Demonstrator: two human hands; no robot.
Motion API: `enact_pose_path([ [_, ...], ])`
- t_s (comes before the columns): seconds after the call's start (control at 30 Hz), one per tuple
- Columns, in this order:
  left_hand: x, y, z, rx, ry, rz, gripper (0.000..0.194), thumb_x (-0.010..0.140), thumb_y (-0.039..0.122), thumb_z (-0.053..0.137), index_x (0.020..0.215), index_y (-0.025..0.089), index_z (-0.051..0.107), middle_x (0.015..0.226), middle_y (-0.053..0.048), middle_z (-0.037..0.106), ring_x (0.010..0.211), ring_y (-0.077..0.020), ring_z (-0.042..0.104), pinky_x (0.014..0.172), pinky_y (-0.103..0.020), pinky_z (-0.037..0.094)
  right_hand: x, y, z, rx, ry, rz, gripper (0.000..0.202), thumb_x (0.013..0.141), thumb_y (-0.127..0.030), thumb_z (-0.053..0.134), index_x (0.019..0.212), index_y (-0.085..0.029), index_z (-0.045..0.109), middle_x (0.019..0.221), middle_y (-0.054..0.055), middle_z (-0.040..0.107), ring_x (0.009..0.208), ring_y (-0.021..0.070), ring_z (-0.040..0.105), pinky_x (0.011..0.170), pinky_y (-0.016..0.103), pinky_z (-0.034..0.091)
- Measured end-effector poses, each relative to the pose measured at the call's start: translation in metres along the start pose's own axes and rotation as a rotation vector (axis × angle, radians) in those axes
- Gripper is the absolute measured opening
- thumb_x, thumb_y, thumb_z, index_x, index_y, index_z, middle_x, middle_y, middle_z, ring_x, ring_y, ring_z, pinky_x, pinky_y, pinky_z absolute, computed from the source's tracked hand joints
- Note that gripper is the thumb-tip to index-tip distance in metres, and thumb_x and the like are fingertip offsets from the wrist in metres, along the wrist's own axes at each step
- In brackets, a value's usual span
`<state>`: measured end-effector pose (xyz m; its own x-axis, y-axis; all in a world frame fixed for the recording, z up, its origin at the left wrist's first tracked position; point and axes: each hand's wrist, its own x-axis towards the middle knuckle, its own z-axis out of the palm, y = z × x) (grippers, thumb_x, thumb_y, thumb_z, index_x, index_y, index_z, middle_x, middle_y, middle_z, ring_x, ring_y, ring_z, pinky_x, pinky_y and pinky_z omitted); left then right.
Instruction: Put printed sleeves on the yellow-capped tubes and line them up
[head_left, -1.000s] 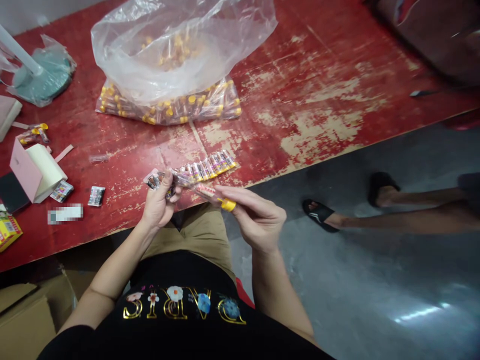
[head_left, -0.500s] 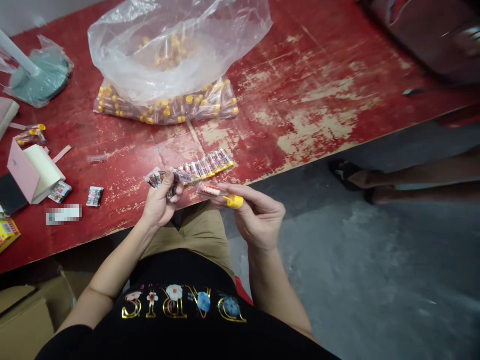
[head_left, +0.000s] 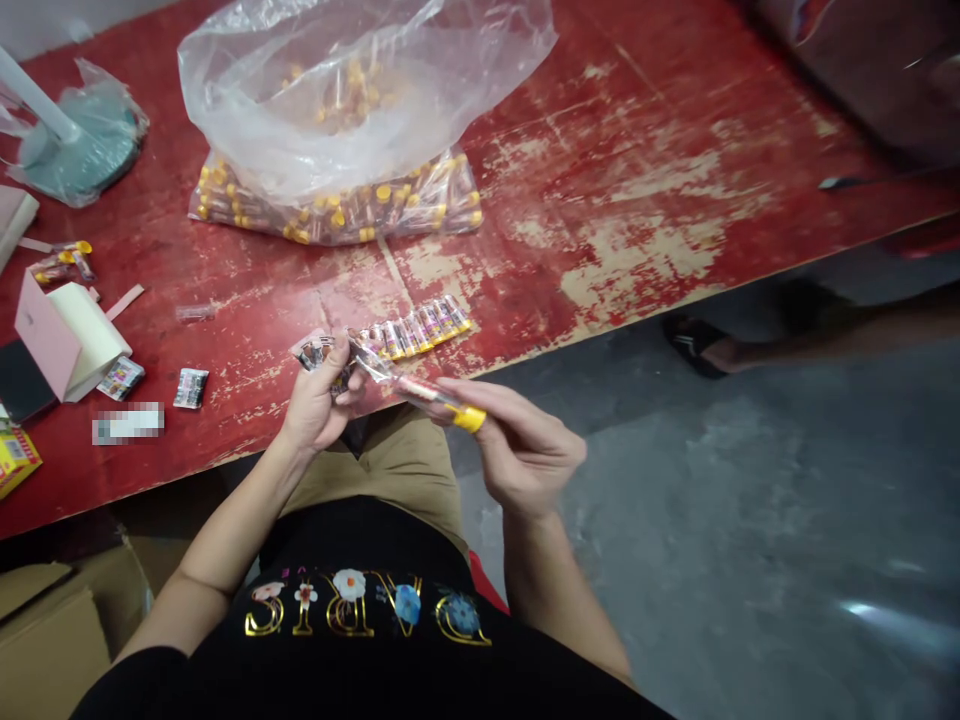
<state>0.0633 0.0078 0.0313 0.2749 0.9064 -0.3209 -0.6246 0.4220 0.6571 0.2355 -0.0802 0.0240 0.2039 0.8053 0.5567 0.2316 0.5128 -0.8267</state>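
My left hand [head_left: 321,395] is closed on a bunch of small printed plastic wrappers [head_left: 315,351], thumb on top. One wrapper [head_left: 373,362] sticks out from it to the right. Between the fingertips of my right hand [head_left: 529,450] is a slim clear tube [head_left: 427,393] with a yellow cap [head_left: 470,418] and something red and white inside. The tube's far end meets the wrapper's end; whether it is inside is hard to see. Just beyond my hands lies a row of wrapped tubes [head_left: 420,328] on the worn red table [head_left: 540,260], yellow ends towards me.
A large clear bag [head_left: 337,225] of yellow-capped tubes lies farther back. On the left are a green lamp base [head_left: 79,150], an open pink notebook [head_left: 90,345], several loose tubes [head_left: 64,265] and a small printed packet [head_left: 190,388]. Another person's foot [head_left: 701,345] is beyond the table edge.
The yellow cap, earlier apart from the tube on a thin stem, now sits at the tube's end. My right hand has shifted slightly right and down; my left hand stays nearly still.
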Motion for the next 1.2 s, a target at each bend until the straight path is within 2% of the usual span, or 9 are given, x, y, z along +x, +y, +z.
enact_pose_path([
  [0.1, 0.0, 0.001, 0.002, -0.102, 0.062, -0.019, 0.033, 0.072, 0.029, 0.086, 0.073, 0.013, 0.057, 0.067, 0.003, 0.054, 0.047, 0.0004, 0.041, 0.035, -0.009, 0.024, -0.004, 0.002, 0.005, 0.013, 0.144, 0.01, 0.032, 0.091, -0.013, 0.061, 0.111, -0.032, 0.076, 0.105, 0.002, 0.078, 0.096, 0.0195, 0.075, 0.081, 0.037, 0.065],
  [0.2, 0.0, 0.001, 0.003, -0.165, 0.052, -0.065, 0.026, 0.075, 0.025, 0.084, 0.078, 0.012, 0.061, 0.072, 0.002, 0.058, 0.047, 0.0013, 0.04, 0.035, -0.008, 0.025, -0.006, 0.005, 0.01, 0.002, 0.136, -0.008, 0.031, 0.091, -0.012, 0.062, 0.109, -0.032, 0.077, 0.104, 0.002, 0.078, 0.097, 0.0195, 0.074, 0.085, 0.037, 0.064],
  [0.4, -0.003, 0.001, 0.004, -0.173, -0.025, -0.129, 0.016, 0.081, 0.023, 0.078, 0.085, 0.012, 0.066, 0.09, -0.003, 0.068, 0.046, 0.0025, 0.04, 0.035, -0.007, 0.027, -0.006, 0.013, 0.011, 0.04, 0.094, 0.078, 0.027, 0.091, -0.016, 0.063, 0.11, -0.028, 0.077, 0.107, 0.003, 0.078, 0.096, 0.0201, 0.075, 0.087, 0.038, 0.064],
  [0.53, -0.007, 0.0, 0.006, -0.117, -0.039, -0.112, 0.021, 0.078, 0.026, 0.081, 0.084, 0.012, 0.067, 0.078, 0.0, 0.065, 0.048, 0.0003, 0.044, 0.034, -0.008, 0.026, -0.005, 0.014, 0.011, 0.021, 0.135, 0.064, 0.031, 0.091, -0.013, 0.062, 0.114, -0.029, 0.076, 0.109, 0.003, 0.077, 0.097, 0.0201, 0.075, 0.089, 0.038, 0.064],
  [0.7, -0.01, 0.0, 0.008, -0.035, -0.007, -0.048, 0.027, 0.069, 0.021, 0.087, 0.081, 0.012, 0.065, 0.068, 0.004, 0.058, 0.045, 0.001, 0.041, 0.034, -0.008, 0.023, -0.005, 0.012, 0.012, -0.01, 0.095, -0.001, 0.03, 0.09, -0.011, 0.064, 0.11, -0.03, 0.077, 0.106, 0.002, 0.078, 0.099, 0.0205, 0.075, 0.089, 0.038, 0.064],
  [0.83, -0.007, 0.001, 0.008, -0.078, 0.007, -0.067, 0.022, 0.077, 0.015, 0.08, 0.095, 0.014, 0.068, 0.084, 0.0, 0.066, 0.047, 0.0025, 0.043, 0.036, -0.006, 0.025, -0.01, 0.015, 0.016, 0.162, 0.25, 0.113, 0.027, 0.093, -0.017, 0.062, 0.111, -0.031, 0.076, 0.108, 0.001, 0.077, 0.086, 0.0179, 0.077, 0.073, 0.033, 0.068],
  [0.9, -0.004, 0.002, 0.007, -0.126, 0.033, -0.106, 0.015, 0.081, 0.015, 0.076, 0.094, 0.014, 0.068, 0.084, 0.0, 0.066, 0.047, 0.0019, 0.044, 0.035, -0.006, 0.025, -0.012, 0.017, 0.018, 0.248, 0.25, 0.16, 0.025, 0.094, -0.019, 0.062, 0.112, -0.03, 0.076, 0.107, 0.001, 0.077, 0.079, 0.0164, 0.077, 0.068, 0.03, 0.068],
  [1.03, 0.0, 0.003, 0.005, -0.221, 0.08, -0.116, 0.003, 0.089, 0.017, 0.068, 0.088, 0.014, 0.067, 0.074, 0.002, 0.06, 0.047, 0.0001, 0.045, 0.033, -0.008, 0.024, -0.015, 0.023, 0.02, 0.31, 0.207, 0.221, 0.024, 0.093, -0.019, 0.064, 0.111, -0.029, 0.076, 0.106, 0.002, 0.077, 0.079, 0.0165, 0.077, 0.069, 0.03, 0.068],
  [1.2, 0.004, 0.005, -0.002, -0.336, 0.189, -0.109, 0.013, 0.089, 0.013, 0.068, 0.077, 0.013, 0.062, 0.067, 0.005, 0.055, 0.042, 0.0021, 0.039, 0.033, -0.008, 0.023, -0.018, 0.029, 0.03, 0.405, 0.205, 0.268, 0.024, 0.093, -0.019, 0.064, 0.11, -0.029, 0.076, 0.107, 0.001, 0.077, 0.081, 0.0156, 0.077, 0.074, 0.029, 0.068],
])
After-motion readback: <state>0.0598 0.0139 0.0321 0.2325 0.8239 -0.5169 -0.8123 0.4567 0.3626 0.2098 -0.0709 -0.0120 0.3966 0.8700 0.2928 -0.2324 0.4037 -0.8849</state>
